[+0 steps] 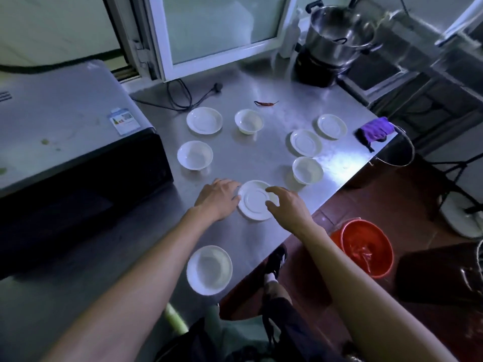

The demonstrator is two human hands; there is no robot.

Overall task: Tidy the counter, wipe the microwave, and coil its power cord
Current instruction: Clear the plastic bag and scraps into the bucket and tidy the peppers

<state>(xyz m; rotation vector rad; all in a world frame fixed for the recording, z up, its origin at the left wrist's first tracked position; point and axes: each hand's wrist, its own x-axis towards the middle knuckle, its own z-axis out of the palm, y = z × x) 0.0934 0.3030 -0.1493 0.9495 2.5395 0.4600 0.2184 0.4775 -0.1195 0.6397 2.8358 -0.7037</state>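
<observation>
Steel counter (261, 239) under dim light: we tidy first, left hand (218, 198) and right hand (287, 205) spread, touching a saucer's (254, 201) rims, not yet gripping. Next we should lift and stack it. Beyond, microwave (65, 131) at left, its cord (183, 96) uncoiled behind.

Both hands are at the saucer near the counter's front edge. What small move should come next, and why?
Probably close both hands on the saucer and lift it. The left hand touches its left rim and the right hand hovers open over its right side, so neither grips it yet. White dishes lie scattered on the counter, so stacking it on the nearest saucer seems a sensible start.
</observation>
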